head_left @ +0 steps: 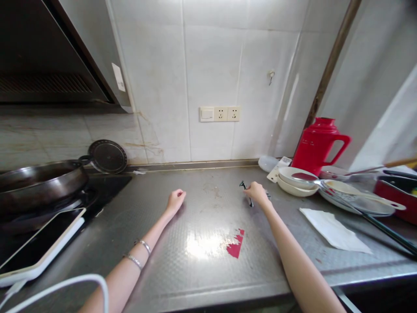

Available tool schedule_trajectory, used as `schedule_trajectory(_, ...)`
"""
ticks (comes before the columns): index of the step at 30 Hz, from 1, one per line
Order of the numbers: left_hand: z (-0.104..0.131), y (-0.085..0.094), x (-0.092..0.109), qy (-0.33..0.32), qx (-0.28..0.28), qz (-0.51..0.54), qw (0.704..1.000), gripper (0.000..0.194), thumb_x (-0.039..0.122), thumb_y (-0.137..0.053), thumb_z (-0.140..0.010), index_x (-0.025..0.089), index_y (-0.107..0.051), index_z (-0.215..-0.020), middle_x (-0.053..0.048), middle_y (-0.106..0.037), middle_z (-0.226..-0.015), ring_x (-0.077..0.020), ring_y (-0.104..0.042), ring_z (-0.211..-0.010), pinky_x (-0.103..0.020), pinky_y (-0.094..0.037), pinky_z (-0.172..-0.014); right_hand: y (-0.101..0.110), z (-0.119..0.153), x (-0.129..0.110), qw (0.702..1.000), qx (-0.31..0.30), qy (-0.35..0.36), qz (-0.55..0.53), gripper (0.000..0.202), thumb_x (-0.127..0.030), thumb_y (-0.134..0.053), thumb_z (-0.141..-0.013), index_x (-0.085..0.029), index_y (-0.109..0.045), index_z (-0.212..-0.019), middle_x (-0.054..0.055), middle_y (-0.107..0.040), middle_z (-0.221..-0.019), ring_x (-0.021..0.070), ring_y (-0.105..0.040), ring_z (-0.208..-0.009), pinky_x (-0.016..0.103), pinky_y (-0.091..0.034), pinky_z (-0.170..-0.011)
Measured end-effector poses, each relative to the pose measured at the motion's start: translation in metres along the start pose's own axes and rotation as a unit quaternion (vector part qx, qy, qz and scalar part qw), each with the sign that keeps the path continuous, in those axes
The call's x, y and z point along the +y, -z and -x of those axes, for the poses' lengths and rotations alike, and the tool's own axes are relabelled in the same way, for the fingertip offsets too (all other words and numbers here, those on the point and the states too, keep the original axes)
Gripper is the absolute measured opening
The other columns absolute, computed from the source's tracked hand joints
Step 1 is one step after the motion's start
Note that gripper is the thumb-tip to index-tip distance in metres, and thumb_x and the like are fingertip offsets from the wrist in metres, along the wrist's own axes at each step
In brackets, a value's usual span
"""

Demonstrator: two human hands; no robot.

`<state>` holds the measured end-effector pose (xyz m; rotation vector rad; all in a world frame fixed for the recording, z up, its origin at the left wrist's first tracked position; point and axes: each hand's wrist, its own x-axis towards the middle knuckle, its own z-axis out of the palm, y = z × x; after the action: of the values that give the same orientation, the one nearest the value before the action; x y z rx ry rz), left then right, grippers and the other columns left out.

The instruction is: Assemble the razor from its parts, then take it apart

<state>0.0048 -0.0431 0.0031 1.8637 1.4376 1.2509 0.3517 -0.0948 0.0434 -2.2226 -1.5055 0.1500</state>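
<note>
My left hand (176, 199) rests at the middle of the steel counter (208, 213), fingers curled closed, with nothing showing in them. Two silvery bangles circle that wrist. Further right, my right hand (257, 192) is closed on a small dark item (243, 185) with thin, dark green or black parts. Its ends stick out on the left of the fingers, and a greyish bit shows by the wrist side. My hand covers its middle, so I cannot tell its kind. Between my forearms, a torn red patch (236, 245) marks the counter surface.
On the left, a pan (42, 184) sits on the black stove, near a phone (41, 243) on a white block with a cable. At right stand a red thermos jug (315, 145), stacked bowls (296, 187), plates with utensils, and a white paper sheet (334, 230).
</note>
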Motion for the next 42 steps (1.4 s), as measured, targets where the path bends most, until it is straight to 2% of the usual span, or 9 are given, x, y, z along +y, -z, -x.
schedule_trajectory(3,0.002,0.000,0.005,-0.010,0.014,-0.001,1.000,0.024,0.032,-0.042,-0.069,0.018,-0.041,-0.050,0.005,-0.039,-0.044,-0.0094,-0.039,-0.047,-0.021,-0.027,-0.049,-0.001,0.004,-0.019,0.983,-0.039,0.005,-0.178,0.020,-0.027,-0.061,-0.064,-0.012,-0.065,-0.075,0.009,-0.066,-0.072,0.0178,-0.062,-0.068,0.021,-0.043,-0.054)
schedule_trajectory(7,0.007,-0.001,0.021,-0.035,-0.001,-0.006,0.999,0.025,0.033,-0.045,-0.071,0.017,-0.043,-0.051,0.005,-0.041,-0.047,-0.0089,-0.039,-0.049,-0.020,-0.027,-0.050,-0.011,0.022,-0.056,0.908,-0.121,0.017,-0.401,0.029,-0.033,-0.068,-0.061,-0.013,-0.061,-0.081,0.003,-0.063,-0.069,0.0117,-0.058,-0.058,0.017,-0.041,-0.043)
schedule_trajectory(11,0.018,-0.003,0.046,-0.068,-0.040,0.010,0.997,0.027,0.035,-0.046,-0.073,0.016,-0.046,-0.054,0.005,-0.043,-0.050,-0.0085,-0.040,-0.050,-0.020,-0.029,-0.050,-0.026,0.047,-0.089,0.869,-0.174,0.028,-0.462,0.035,-0.038,-0.072,-0.057,-0.014,-0.059,-0.079,0.001,-0.060,-0.064,0.0107,-0.055,-0.055,0.015,-0.037,-0.038)
schedule_trajectory(16,0.039,-0.008,0.074,-0.118,-0.146,-0.025,0.982,0.031,0.042,-0.051,-0.073,0.014,-0.054,-0.058,0.004,-0.049,-0.051,-0.0080,-0.041,-0.049,-0.020,-0.028,-0.049,-0.030,0.069,-0.110,0.832,-0.183,0.029,-0.523,0.037,-0.042,-0.072,-0.055,-0.016,-0.056,-0.076,-0.002,-0.057,-0.063,0.0092,-0.053,-0.056,0.014,-0.038,-0.039)
schedule_trajectory(19,0.051,-0.011,0.082,-0.123,-0.183,-0.054,0.974,0.037,0.049,-0.052,-0.071,0.014,-0.057,-0.060,0.002,-0.052,-0.053,-0.0087,-0.042,-0.050,-0.021,-0.028,-0.049,-0.029,0.074,-0.116,0.821,-0.175,0.024,-0.543,0.039,-0.043,-0.072,-0.054,-0.017,-0.053,-0.075,-0.002,-0.057,-0.064,0.0085,-0.052,-0.055,0.014,-0.037,-0.039)
schedule_trajectory(23,0.058,-0.016,0.083,-0.110,-0.171,-0.080,0.976,0.041,0.054,-0.051,-0.071,0.014,-0.058,-0.062,0.002,-0.052,-0.053,-0.0091,-0.042,-0.049,-0.022,-0.027,-0.048,-0.034,0.076,-0.119,0.821,-0.172,0.029,-0.544,0.041,-0.044,-0.072,-0.053,-0.017,-0.051,-0.074,-0.004,-0.055,-0.060,0.0082,-0.050,-0.052,0.015,-0.036,-0.037)
schedule_trajectory(31,0.056,-0.025,0.077,-0.097,-0.173,-0.062,0.978,0.033,0.042,-0.052,-0.072,0.013,-0.055,-0.058,0.002,-0.049,-0.050,-0.0088,-0.040,-0.048,-0.022,-0.026,-0.049,-0.051,0.077,-0.120,0.817,-0.161,0.072,-0.550,0.041,-0.048,-0.070,-0.055,-0.017,-0.048,-0.069,-0.005,-0.050,-0.054,0.0069,-0.048,-0.046,0.016,-0.038,-0.038)
schedule_trajectory(36,0.046,-0.014,0.075,-0.098,-0.172,-0.072,0.978,0.029,0.037,-0.050,-0.072,0.013,-0.057,-0.057,0.001,-0.051,-0.049,-0.0094,-0.042,-0.047,-0.022,-0.027,-0.048,-0.044,0.077,-0.117,0.803,-0.211,0.037,-0.556,0.039,-0.053,-0.060,-0.067,-0.016,-0.054,-0.076,0.001,-0.058,-0.063,0.0089,-0.054,-0.053,0.016,-0.041,-0.042)
schedule_trajectory(42,0.027,0.005,0.057,-0.026,-0.157,-0.206,0.965,0.025,0.031,-0.051,-0.070,0.014,-0.059,-0.054,-0.005,-0.058,-0.054,-0.0138,-0.052,-0.053,-0.023,-0.030,-0.052,-0.038,0.064,-0.103,0.781,-0.228,-0.007,-0.582,0.037,-0.050,-0.052,-0.077,-0.015,-0.055,-0.085,0.002,-0.058,-0.063,0.0080,-0.053,-0.051,0.016,-0.041,-0.043)
